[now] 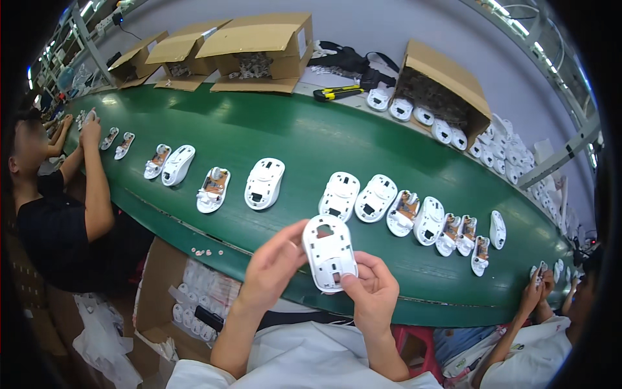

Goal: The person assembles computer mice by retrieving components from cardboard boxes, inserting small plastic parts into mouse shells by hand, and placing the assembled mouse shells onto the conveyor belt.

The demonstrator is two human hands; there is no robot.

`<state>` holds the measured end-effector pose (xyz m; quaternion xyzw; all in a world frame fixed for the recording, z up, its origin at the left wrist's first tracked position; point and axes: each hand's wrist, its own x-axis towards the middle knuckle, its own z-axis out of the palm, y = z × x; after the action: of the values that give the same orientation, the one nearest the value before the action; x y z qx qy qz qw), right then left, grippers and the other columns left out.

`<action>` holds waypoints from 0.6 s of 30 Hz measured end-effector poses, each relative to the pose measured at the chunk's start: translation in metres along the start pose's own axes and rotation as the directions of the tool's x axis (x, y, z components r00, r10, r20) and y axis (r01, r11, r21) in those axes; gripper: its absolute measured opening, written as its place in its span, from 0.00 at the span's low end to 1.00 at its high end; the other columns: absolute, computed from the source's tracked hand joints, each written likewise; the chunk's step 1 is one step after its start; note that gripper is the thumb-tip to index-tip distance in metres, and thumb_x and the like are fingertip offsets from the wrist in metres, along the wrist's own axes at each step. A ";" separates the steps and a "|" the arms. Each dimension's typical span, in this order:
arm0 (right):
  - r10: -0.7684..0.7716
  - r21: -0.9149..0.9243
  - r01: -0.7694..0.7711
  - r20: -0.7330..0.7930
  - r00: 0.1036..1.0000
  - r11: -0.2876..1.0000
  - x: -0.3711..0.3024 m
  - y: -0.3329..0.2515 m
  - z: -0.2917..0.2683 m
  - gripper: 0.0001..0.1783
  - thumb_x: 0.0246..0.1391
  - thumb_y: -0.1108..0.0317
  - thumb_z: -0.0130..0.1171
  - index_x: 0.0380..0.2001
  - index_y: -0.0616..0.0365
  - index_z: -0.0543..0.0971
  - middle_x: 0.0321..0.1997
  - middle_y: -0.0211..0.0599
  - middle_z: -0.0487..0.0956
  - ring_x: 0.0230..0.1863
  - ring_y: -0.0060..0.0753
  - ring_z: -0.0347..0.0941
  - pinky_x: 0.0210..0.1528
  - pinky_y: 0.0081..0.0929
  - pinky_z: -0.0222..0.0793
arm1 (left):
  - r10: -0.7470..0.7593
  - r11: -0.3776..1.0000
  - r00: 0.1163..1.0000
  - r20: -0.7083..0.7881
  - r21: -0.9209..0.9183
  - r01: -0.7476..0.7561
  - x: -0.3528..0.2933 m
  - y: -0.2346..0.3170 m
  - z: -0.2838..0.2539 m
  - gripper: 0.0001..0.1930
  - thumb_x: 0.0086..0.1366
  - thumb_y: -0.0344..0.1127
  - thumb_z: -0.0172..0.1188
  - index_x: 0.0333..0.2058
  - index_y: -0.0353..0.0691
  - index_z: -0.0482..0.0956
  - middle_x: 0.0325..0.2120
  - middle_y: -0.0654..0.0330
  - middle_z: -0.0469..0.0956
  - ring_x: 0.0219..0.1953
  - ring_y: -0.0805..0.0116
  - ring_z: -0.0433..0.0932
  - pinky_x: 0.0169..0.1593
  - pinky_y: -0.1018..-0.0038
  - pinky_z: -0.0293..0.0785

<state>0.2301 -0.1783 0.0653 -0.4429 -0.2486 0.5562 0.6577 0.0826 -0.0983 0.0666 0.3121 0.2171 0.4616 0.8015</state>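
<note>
Both hands hold a white computer mouse shell [329, 256] over the near edge of the green bench, its slotted underside facing up. My left hand [275, 266] grips its left side, fingers behind it. At the lower right corner, my right hand [372, 285] has its thumb pressed near a small rectangular opening, the other fingers curled behind. Just beyond lies another white mouse [339, 194], partly hidden by the held one. Beside it rest a second white mouse [376, 198] and an open mouse base [403, 212] with a brown circuit board.
Several more mice and open bases line the green bench [291, 129]. Cardboard boxes [259, 39] stand along the back, near a yellow-black utility knife [337, 93]. A box of white parts [194, 305] sits below left. People work at left [65, 194] and right [538, 330].
</note>
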 end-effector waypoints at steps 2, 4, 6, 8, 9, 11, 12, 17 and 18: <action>-0.064 -0.016 0.063 -0.075 0.995 0.998 0.000 0.004 -0.010 0.23 0.54 0.80 0.59 0.53 0.72 0.68 0.41 0.51 0.80 0.37 0.30 0.79 0.39 0.20 0.76 | -0.023 0.994 0.995 0.096 0.112 0.013 0.000 -0.010 0.010 0.30 0.59 0.21 0.57 0.61 0.28 0.59 0.55 0.47 0.69 0.55 0.60 0.70 0.57 0.72 0.66; -0.092 -0.032 0.089 -0.112 0.989 0.995 0.003 0.005 -0.014 0.22 0.55 0.80 0.58 0.53 0.72 0.68 0.42 0.52 0.80 0.38 0.29 0.79 0.38 0.20 0.77 | -0.037 0.987 0.990 0.139 0.161 0.015 0.003 -0.018 0.011 0.33 0.59 0.20 0.58 0.62 0.28 0.56 0.57 0.47 0.67 0.57 0.59 0.69 0.59 0.70 0.65; 0.009 0.118 0.006 -0.124 0.992 0.993 0.005 0.005 -0.013 0.20 0.57 0.78 0.55 0.53 0.73 0.68 0.41 0.52 0.79 0.36 0.29 0.78 0.38 0.19 0.76 | -0.019 0.987 0.985 0.174 0.158 -0.008 0.006 -0.022 0.009 0.36 0.57 0.18 0.59 0.63 0.29 0.54 0.58 0.46 0.66 0.58 0.58 0.68 0.60 0.69 0.65; 0.115 0.268 -0.080 -0.115 0.987 0.960 0.009 0.007 -0.010 0.19 0.58 0.77 0.52 0.52 0.74 0.68 0.41 0.51 0.79 0.34 0.28 0.77 0.37 0.18 0.76 | 0.003 0.987 0.979 0.203 0.159 -0.036 0.007 -0.022 0.004 0.39 0.55 0.16 0.59 0.65 0.31 0.52 0.59 0.45 0.64 0.60 0.56 0.66 0.61 0.68 0.64; 0.119 0.266 -0.086 -0.110 0.987 0.960 0.012 0.008 -0.011 0.19 0.58 0.77 0.52 0.52 0.74 0.68 0.41 0.51 0.79 0.34 0.28 0.77 0.37 0.18 0.76 | 0.008 0.987 0.980 0.197 0.157 -0.039 0.010 -0.020 0.001 0.39 0.55 0.16 0.59 0.65 0.31 0.52 0.59 0.45 0.64 0.60 0.56 0.66 0.61 0.68 0.64; 0.146 0.248 -0.125 -0.066 0.987 0.961 0.019 0.009 -0.016 0.18 0.59 0.76 0.51 0.52 0.73 0.69 0.41 0.49 0.79 0.35 0.27 0.77 0.38 0.17 0.75 | 0.042 0.989 0.985 0.170 0.133 -0.066 0.017 -0.013 -0.003 0.39 0.54 0.18 0.61 0.64 0.32 0.53 0.58 0.46 0.65 0.58 0.57 0.67 0.60 0.68 0.65; 0.159 0.240 -0.144 -0.042 0.986 0.960 0.023 0.009 -0.018 0.18 0.60 0.76 0.51 0.52 0.73 0.69 0.40 0.48 0.79 0.36 0.26 0.77 0.39 0.16 0.74 | 0.060 0.989 0.986 0.156 0.124 -0.080 0.020 -0.009 -0.006 0.40 0.54 0.18 0.61 0.64 0.33 0.54 0.58 0.47 0.66 0.58 0.58 0.68 0.60 0.69 0.65; 0.137 0.097 -0.129 -0.089 0.986 0.987 0.024 -0.006 -0.004 0.14 0.60 0.74 0.52 0.46 0.72 0.74 0.39 0.46 0.80 0.35 0.24 0.76 0.38 0.14 0.71 | 0.082 0.736 0.930 0.359 0.607 -0.299 0.016 0.006 -0.025 0.40 0.48 0.19 0.66 0.62 0.36 0.61 0.54 0.50 0.69 0.54 0.60 0.70 0.57 0.69 0.67; 0.118 0.022 -0.116 -0.145 0.982 0.993 0.019 -0.011 -0.003 0.13 0.59 0.74 0.53 0.44 0.72 0.76 0.39 0.46 0.80 0.35 0.23 0.76 0.37 0.14 0.71 | 0.047 0.589 0.906 0.421 0.721 -0.365 0.011 0.012 -0.027 0.40 0.47 0.19 0.67 0.61 0.37 0.63 0.54 0.50 0.70 0.53 0.60 0.71 0.56 0.70 0.67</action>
<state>0.2434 -0.1606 0.0703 -0.4922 -0.1695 0.5617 0.6431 0.0635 -0.0766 0.0552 0.7326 0.2088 0.3456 0.5480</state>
